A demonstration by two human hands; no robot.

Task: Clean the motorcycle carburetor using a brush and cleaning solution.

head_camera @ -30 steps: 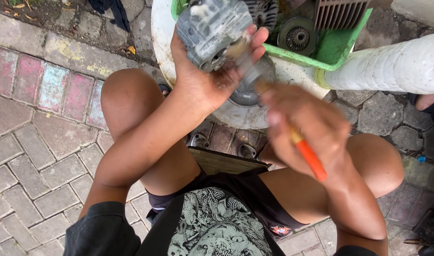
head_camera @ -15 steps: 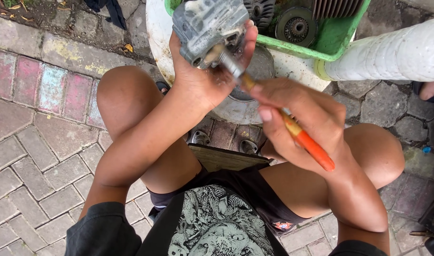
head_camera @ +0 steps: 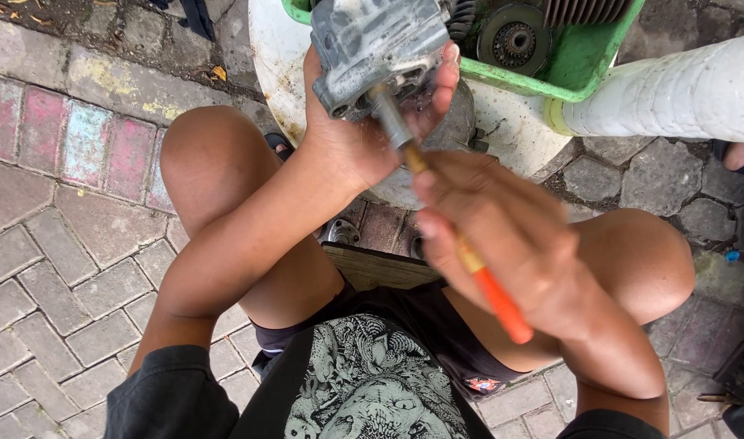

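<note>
My left hand (head_camera: 364,138) holds a grey, dirty metal engine part (head_camera: 376,45) up over the white basin. Its fingers wrap around the part's lower side. My right hand (head_camera: 502,236) grips a brush (head_camera: 437,211) with a wooden shaft and an orange handle end. The brush's metal ferrule and tip press against the underside of the engine part, near my left palm. Both knees spread out below the hands.
A white round basin (head_camera: 510,122) stands in front of me. A green plastic tray (head_camera: 583,57) with a round gear-like part (head_camera: 514,36) and finned metal pieces sits above it. A thick white pipe (head_camera: 673,89) lies at right. Paving bricks (head_camera: 63,244) cover the ground.
The engine part and my left hand have shifted slightly up and right in view. My right hand has drawn closer to the part, with the brush tip staying against it.
</note>
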